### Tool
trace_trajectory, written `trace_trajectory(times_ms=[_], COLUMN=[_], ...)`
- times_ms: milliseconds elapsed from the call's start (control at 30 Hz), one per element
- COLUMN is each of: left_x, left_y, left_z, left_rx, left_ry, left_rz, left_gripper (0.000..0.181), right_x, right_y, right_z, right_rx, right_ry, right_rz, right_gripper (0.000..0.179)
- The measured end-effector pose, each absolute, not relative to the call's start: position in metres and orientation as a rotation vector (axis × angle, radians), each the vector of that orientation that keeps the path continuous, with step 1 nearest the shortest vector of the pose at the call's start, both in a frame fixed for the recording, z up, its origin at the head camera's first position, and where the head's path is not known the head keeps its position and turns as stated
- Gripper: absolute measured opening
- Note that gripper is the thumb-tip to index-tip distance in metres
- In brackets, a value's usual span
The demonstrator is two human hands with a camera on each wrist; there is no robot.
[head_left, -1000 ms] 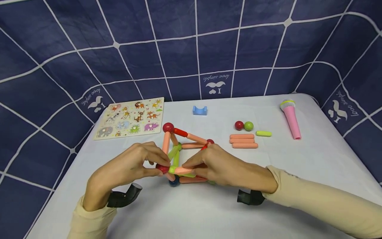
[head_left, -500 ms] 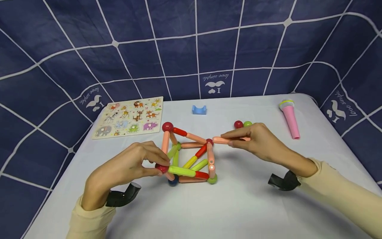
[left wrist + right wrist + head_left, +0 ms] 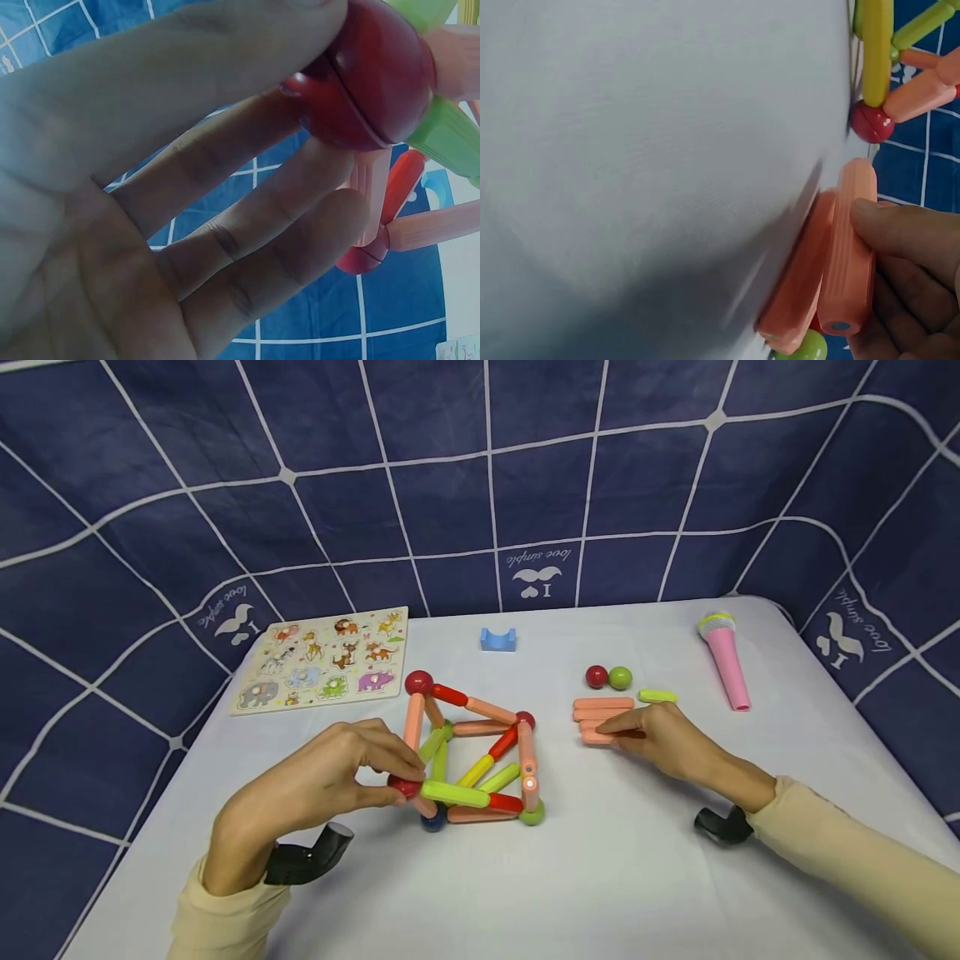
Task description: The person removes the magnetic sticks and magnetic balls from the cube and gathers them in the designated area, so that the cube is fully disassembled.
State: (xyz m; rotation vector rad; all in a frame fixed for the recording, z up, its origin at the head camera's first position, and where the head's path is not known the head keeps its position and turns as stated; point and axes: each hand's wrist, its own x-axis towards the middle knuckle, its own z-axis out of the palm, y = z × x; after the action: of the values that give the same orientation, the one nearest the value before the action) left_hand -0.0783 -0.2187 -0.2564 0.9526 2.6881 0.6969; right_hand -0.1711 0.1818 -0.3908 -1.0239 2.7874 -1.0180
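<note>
Head view: the left hand [image 3: 352,768] pinches a glossy red plastic ball [image 3: 405,787] at the near-left corner of an open frame of coloured plastic rods and balls [image 3: 457,793]; right of the frame, the right hand [image 3: 663,742] partly covers a row of peach plastic rods [image 3: 603,702]. Left wrist view: the thumb lies against the ball, joined by the frame's rods. Right wrist view: the right hand grips one ribbed peach rod [image 3: 849,259]; whether it touches its neighbour is hard to tell.

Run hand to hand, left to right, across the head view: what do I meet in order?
Left hand, pinched red ball, near yellow-green rod, near red rod, green corner ball, loose salmon rods, right hand.
</note>
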Motion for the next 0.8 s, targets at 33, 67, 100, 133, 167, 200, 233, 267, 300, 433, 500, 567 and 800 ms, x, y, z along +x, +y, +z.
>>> trace_trajectory(times_ms=[33, 67, 100, 133, 167, 200, 233, 267, 300, 433, 500, 567, 800], left_x=[-0.078, -0.078, -0.078, -0.078, -0.078, -0.078, -0.078, -0.078, -0.077, -0.077, -0.077, -0.077, -0.078], left_y=[-0.219, -0.219, -0.219, -0.219, -0.219, -0.218, -0.218, -0.218, -0.218, -0.218, -0.218, -0.218, -0.218], left_z=[-0.256, -0.256, -0.256, -0.256, -0.256, -0.256, -0.256, -0.256, -0.256, -0.256, -0.256, -0.256, -0.256], left_rx=[0.957, 0.961, 0.963, 0.963, 0.96, 0.956, 0.951, 0.945, 0.938, 0.931, 0.931, 0.933, 0.946], left_ry=[2.692, 2.694, 2.695, 2.695, 2.694, 2.693, 2.693, 2.693, 2.691, 2.69, 2.688, 2.69, 2.696], left_rz=[0.695, 0.694, 0.692, 0.693, 0.695, 0.695, 0.697, 0.698, 0.699, 0.7, 0.699, 0.698, 0.688], left_gripper=[0.026, 0.026, 0.026, 0.026, 0.026, 0.026, 0.026, 0.026, 0.026, 0.026, 0.026, 0.026, 0.026], right_x=[-0.171, -0.171, -0.171, -0.171, -0.171, -0.171, -0.171, -0.171, -0.171, -0.172, -0.172, -0.173, -0.166], right_y=[0.181, 0.181, 0.18, 0.18, 0.179, 0.178, 0.178, 0.177, 0.177, 0.175, 0.174, 0.174, 0.165], right_z=[-0.391, -0.392, -0.392, -0.393, -0.393, -0.394, -0.394, -0.395, -0.396, -0.4, -0.402, -0.404, -0.399], right_rx=[-1.024, -1.022, -1.022, -1.025, -1.028, -1.032, -1.037, -1.047, -1.054, -1.069, -1.069, -1.074, -0.986], right_ry=[2.79, 2.789, 2.792, 2.795, 2.799, 2.808, 2.816, 2.828, 2.845, 2.902, 2.921, 2.936, 2.887], right_rz=[-1.017, -1.02, -1.017, -1.012, -1.006, -0.997, -0.99, -0.978, -0.963, -0.918, -0.912, -0.917, -1.045], right_gripper=[0.027, 0.027, 0.027, 0.027, 0.027, 0.028, 0.028, 0.028, 0.027, 0.028, 0.028, 0.027, 0.031])
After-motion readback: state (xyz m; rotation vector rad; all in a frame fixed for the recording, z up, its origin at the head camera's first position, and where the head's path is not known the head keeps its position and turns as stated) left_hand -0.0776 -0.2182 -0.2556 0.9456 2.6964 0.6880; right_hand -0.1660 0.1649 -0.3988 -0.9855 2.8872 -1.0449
